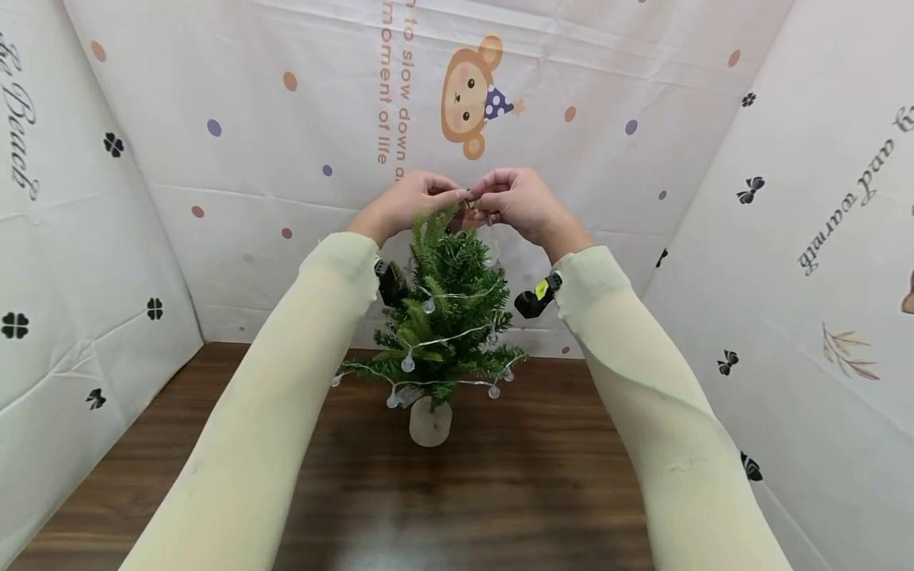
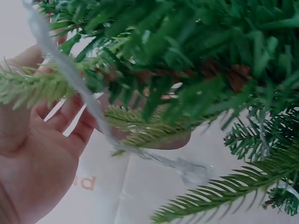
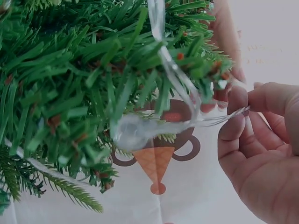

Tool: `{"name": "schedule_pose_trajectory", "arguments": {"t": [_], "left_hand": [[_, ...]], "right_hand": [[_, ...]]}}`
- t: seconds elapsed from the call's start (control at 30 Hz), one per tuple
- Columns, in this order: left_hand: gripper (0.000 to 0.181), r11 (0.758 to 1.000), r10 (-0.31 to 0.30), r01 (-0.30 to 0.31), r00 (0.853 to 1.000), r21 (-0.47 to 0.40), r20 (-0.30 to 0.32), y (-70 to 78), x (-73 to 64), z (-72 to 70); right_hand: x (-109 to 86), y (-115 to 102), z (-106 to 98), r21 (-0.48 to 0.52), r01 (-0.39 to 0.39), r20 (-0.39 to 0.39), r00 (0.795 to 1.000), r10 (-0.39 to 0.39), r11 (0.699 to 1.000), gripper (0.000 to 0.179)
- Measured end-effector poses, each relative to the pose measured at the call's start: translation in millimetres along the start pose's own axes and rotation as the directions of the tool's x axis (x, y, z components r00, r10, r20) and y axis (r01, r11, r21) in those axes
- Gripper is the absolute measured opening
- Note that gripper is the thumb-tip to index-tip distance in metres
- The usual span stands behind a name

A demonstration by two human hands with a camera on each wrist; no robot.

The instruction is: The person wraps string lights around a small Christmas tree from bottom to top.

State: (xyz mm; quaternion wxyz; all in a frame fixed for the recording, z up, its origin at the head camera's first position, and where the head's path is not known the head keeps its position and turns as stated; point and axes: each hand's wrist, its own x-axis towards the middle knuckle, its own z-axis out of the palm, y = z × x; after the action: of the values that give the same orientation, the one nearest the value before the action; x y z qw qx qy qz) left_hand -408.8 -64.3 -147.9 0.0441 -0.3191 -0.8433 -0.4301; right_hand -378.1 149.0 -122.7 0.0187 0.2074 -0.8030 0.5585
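A small green artificial Christmas tree (image 1: 457, 270) stands upright on a pale round base (image 1: 431, 423). String lights (image 3: 175, 77) with clear round bulbs (image 3: 133, 133) wind about its branches. At the treetop my right hand (image 1: 524, 205) pinches the lights' thin wire between thumb and fingers; the right wrist view shows the wire running from that pinch to a bulb. My left hand (image 1: 410, 202) is just across from it, thumb and fingertips together at the wire by the top. In the left wrist view, branches hide part of the left hand's fingers.
The tree stands on a dark brown wooden table (image 1: 457, 507). Patterned white cloth (image 1: 343, 87) hangs behind and along both sides, close beyond the hands. Small black cameras hang at the left (image 1: 388, 283) and right (image 1: 537, 297) cuffs, beside the branches.
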Motion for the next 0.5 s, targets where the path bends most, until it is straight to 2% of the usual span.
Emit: {"name": "schedule_pose_trajectory", "arguments": {"t": [0.23,0.5], "left_hand": [[0.036,0.998,0.025,-0.03,0.996,0.051,0.086,9.1,4.1,-0.3],[0.03,0.989,0.031,-0.042,0.997,0.141,0.076,20.4,7.8,2.5]], "right_hand": [[2.0,1,1,0.037,0.049,-0.019,0.999,-0.048,0.998,0.01],[1.0,2,-3,0.088,0.102,-0.03,0.995,-0.1,0.991,0.01]]}}
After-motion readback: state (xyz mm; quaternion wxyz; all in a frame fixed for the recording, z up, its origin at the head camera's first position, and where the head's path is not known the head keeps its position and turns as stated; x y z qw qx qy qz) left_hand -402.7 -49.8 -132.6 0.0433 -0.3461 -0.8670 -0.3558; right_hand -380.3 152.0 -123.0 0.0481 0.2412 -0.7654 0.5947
